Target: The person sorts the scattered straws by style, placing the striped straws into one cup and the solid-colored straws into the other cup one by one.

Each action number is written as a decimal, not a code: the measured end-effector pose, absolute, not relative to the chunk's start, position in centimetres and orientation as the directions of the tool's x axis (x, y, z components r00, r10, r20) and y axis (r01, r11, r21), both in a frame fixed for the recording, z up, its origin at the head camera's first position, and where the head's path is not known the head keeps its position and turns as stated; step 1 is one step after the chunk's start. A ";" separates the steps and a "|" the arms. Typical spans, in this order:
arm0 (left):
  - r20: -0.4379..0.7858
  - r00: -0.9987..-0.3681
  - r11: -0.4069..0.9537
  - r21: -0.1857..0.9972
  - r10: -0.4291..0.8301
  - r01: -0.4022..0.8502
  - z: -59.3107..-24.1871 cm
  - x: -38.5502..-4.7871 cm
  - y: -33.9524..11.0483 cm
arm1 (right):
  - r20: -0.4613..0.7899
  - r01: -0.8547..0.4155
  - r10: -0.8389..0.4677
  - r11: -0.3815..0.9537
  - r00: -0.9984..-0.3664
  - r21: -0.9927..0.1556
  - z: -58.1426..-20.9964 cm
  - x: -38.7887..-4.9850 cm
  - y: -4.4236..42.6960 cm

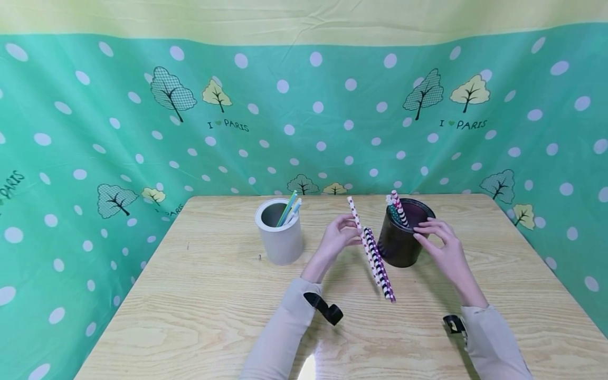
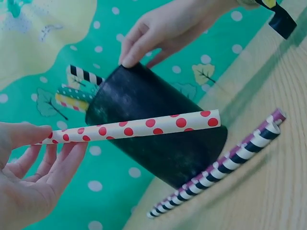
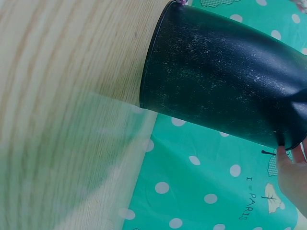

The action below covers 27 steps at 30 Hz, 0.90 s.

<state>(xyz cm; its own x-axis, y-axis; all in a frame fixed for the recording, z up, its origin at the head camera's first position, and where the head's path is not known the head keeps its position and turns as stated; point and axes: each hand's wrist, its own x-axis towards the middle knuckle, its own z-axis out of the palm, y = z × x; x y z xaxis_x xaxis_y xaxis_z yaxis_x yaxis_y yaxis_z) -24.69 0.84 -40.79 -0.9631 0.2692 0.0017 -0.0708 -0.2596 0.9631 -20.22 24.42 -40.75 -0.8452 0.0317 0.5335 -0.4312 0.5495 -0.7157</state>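
Note:
My left hand (image 1: 334, 240) pinches a white paper straw with red dots (image 2: 151, 126) near one end, between thumb and fingers. In the left wrist view the straw slants across the front of a black pen cup (image 1: 398, 247). Beside the cup on the table lie a black-and-white striped straw (image 2: 225, 167) and a purple straw with white dots (image 2: 279, 115), side by side. My right hand (image 1: 445, 245) grips the cup's rim, thumb outside; its fingertips are partly hidden. Several patterned straws (image 1: 398, 208) stand in the cup, leaning left.
A white pen cup (image 1: 282, 243) stands left of my left hand, with blue and green straws (image 1: 288, 210) leaning in it. Both cups are on a wooden table (image 1: 190, 295). Behind the table hangs a green dotted cloth (image 1: 266, 121).

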 end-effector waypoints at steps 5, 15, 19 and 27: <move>0.052 -0.962 -0.274 0.962 0.267 -0.024 -39.4 -24.1 0.9 | 0.520 -0.418 0.035 0.548 -0.854 -0.724 -40.2 -19.8 24.1; 0.151 -0.962 -0.303 0.950 0.229 0.077 -36.8 -23.2 0.9 | 0.532 -0.431 0.028 0.549 -0.846 -0.716 -41.6 -20.8 25.0; 0.178 -0.960 -0.305 0.946 0.218 0.106 -35.7 -22.7 0.8 | 0.535 -0.434 0.030 0.546 -0.844 -0.716 -41.6 -20.8 25.0; 0.247 -0.952 -0.345 0.923 0.183 0.173 -33.8 -21.9 0.7 | 0.542 -0.441 0.031 0.543 -0.840 -0.715 -41.4 -20.7 24.9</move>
<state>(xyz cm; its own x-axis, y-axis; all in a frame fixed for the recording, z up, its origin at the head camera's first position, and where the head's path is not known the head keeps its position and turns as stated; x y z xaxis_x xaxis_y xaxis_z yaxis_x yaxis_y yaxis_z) -21.95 0.72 -33.82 -0.9516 0.1834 0.2468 0.1727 -0.3451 0.9225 -20.67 24.89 -41.41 -0.8401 0.0314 0.5416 -0.4406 0.5430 -0.7149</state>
